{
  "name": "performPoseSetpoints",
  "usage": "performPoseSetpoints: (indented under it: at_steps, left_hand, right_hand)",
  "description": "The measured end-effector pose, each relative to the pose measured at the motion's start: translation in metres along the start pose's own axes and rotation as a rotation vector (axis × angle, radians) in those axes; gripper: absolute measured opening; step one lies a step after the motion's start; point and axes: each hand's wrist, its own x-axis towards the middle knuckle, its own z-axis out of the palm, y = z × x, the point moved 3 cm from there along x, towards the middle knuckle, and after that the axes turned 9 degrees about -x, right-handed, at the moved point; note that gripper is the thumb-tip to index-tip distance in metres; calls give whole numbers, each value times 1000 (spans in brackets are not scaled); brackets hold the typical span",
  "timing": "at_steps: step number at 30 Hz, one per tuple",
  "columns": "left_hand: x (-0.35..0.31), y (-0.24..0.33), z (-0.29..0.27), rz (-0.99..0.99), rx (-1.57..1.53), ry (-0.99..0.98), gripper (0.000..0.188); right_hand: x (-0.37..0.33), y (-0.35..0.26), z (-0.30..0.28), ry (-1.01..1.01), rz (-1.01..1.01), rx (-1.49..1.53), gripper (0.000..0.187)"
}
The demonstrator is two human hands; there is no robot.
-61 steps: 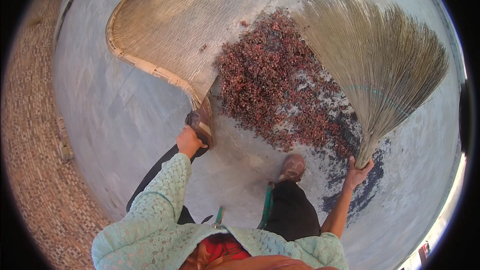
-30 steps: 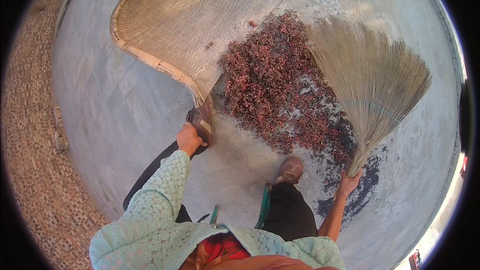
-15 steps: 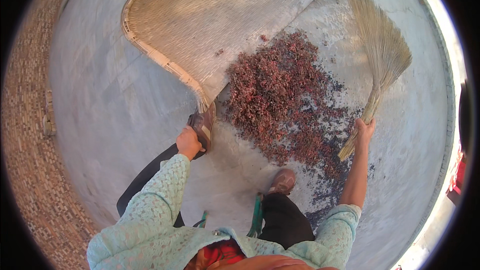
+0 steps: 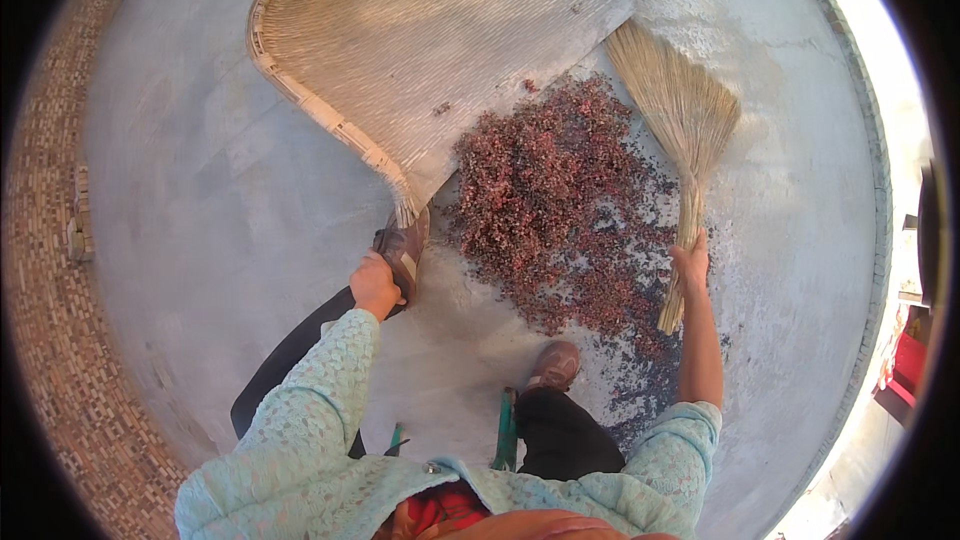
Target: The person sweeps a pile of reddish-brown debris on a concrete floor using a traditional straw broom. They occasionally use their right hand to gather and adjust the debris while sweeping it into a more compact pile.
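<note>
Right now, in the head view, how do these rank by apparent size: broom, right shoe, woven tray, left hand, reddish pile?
1. Woven tray, even cut off at the top
2. Reddish pile
3. Broom
Right shoe and left hand look alike; unranked.

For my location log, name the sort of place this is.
Likely an outdoor yard: grey concrete ground, brickwork along the left edge, and a reddish heap lying on the concrete.

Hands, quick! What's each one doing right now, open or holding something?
Left hand: at the brown left shoe; whether it holds anything can't be told.
Right hand: closed, holding the straw broom.
</note>
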Motion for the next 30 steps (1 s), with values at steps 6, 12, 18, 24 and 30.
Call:
performPoseSetpoints:
  at_steps: [6, 12, 18, 24, 30]
  left_hand:
    - [3, -2, 20, 30, 43, 31, 124]
    - [-29, -5, -4, 203, 32, 41, 113]
    - [-108, 2, -69, 309, -171, 101, 84]
    - [-246, -34, -166, 552, -221, 499, 71]
    - [-329, -97, -141, 612, -167, 670, 56]
  right_hand:
    - [-174, 80, -20, -131, -6, 199, 86]
    - [-300, 84, -59, -250, 89, 318, 79]
    - [-310, 73, -78, -41, -7, 388, 73]
    - [-291, 93, -41, 87, 68, -166, 87]
    - [-364, 112, -10, 23, 71, -253, 96]
